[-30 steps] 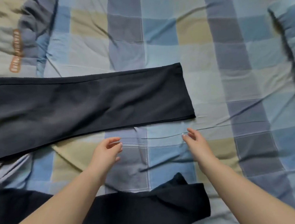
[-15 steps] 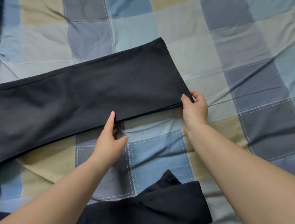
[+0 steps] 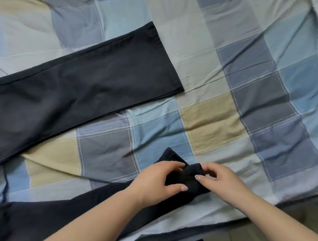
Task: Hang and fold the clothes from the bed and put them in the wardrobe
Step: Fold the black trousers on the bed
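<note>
A pair of dark navy trousers lies spread on the bed. Its far leg (image 3: 79,88) is flat and smooth, with its hem toward the right. The near leg (image 3: 57,219) runs along the bed's front edge, its hem end (image 3: 185,175) crumpled and folded over. My left hand (image 3: 157,183) grips that crumpled hem from the left, thumb underneath. My right hand (image 3: 218,180) pinches the same hem from the right with curled fingers.
The bed is covered by a checked quilt (image 3: 227,77) in blue, grey and beige squares. Its front edge (image 3: 256,209) runs across the bottom right, with floor below it.
Both hands let go of the far leg's lower edge and came back toward me. They now hold the crumpled hem of the near leg. The camera tilted down toward the bed's edge.
</note>
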`<state>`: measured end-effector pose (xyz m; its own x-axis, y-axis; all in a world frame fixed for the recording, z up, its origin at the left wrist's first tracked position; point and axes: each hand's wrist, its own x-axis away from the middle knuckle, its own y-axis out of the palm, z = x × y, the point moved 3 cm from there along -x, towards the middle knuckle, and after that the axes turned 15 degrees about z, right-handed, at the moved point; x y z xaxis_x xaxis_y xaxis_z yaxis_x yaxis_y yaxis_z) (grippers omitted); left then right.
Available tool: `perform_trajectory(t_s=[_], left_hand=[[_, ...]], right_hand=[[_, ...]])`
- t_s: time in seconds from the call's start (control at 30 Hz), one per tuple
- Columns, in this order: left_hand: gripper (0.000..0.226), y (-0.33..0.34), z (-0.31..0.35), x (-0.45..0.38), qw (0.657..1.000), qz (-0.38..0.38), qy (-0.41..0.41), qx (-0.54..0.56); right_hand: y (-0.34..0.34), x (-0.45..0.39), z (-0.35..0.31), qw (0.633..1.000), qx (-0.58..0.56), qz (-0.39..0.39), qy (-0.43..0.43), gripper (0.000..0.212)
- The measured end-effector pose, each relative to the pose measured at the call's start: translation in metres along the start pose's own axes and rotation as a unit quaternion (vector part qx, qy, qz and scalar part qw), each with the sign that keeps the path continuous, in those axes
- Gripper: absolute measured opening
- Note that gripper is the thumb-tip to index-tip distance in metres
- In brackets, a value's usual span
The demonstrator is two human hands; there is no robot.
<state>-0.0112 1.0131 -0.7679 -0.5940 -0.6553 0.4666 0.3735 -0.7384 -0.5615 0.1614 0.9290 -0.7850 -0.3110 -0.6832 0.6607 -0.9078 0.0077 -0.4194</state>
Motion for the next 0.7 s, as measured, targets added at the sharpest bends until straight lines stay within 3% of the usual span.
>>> perform_trajectory(t_s=[0.1, 0.2, 0.3, 0.37, 0.43, 0.5, 0.57, 0.63, 0.7], left_hand=[[0.052, -0.002, 0.012, 0.0, 1.0, -0.01, 0.011, 0.008], [0.016, -0.028, 0.015, -0.003, 0.999, 0.007, 0.002, 0.051], [0.013, -0.062, 0.007, -0.006, 0.99, 0.037, -0.036, 0.129], [0.01, -0.079, 0.002, -0.004, 0.986, 0.048, -0.067, 0.146], [0.013, -0.089, 0.0, -0.008, 0.989, 0.053, -0.066, 0.12], [0.015, -0.099, 0.005, -0.015, 0.991, 0.103, -0.048, 0.075], [0.021, -0.11, 0.012, -0.028, 0.981, 0.193, -0.006, 0.0], [0.023, -0.11, 0.024, -0.043, 0.966, 0.233, 0.053, -0.096], [0.023, -0.098, 0.032, -0.059, 0.952, 0.202, 0.09, -0.213]], right_hand=[[0.0, 0.01, -0.018, 0.994, -0.1, 0.035, -0.028, 0.008], [0.004, 0.013, -0.043, 0.979, -0.181, -0.077, -0.052, 0.031], [0.005, 0.005, -0.049, 0.986, 0.013, -0.127, -0.104, 0.047], [0.014, 0.002, -0.044, 0.949, 0.219, -0.137, -0.181, 0.056], [0.022, 0.001, -0.04, 0.907, 0.33, -0.111, -0.235, 0.049], [0.016, 0.002, -0.04, 0.941, 0.254, -0.047, -0.218, 0.027], [0.001, 0.006, -0.04, 0.987, 0.072, 0.012, -0.142, 0.019], [-0.015, 0.009, -0.031, 0.994, -0.054, 0.045, -0.085, 0.014], [-0.02, 0.008, -0.015, 0.996, -0.024, 0.054, -0.065, 0.013]])
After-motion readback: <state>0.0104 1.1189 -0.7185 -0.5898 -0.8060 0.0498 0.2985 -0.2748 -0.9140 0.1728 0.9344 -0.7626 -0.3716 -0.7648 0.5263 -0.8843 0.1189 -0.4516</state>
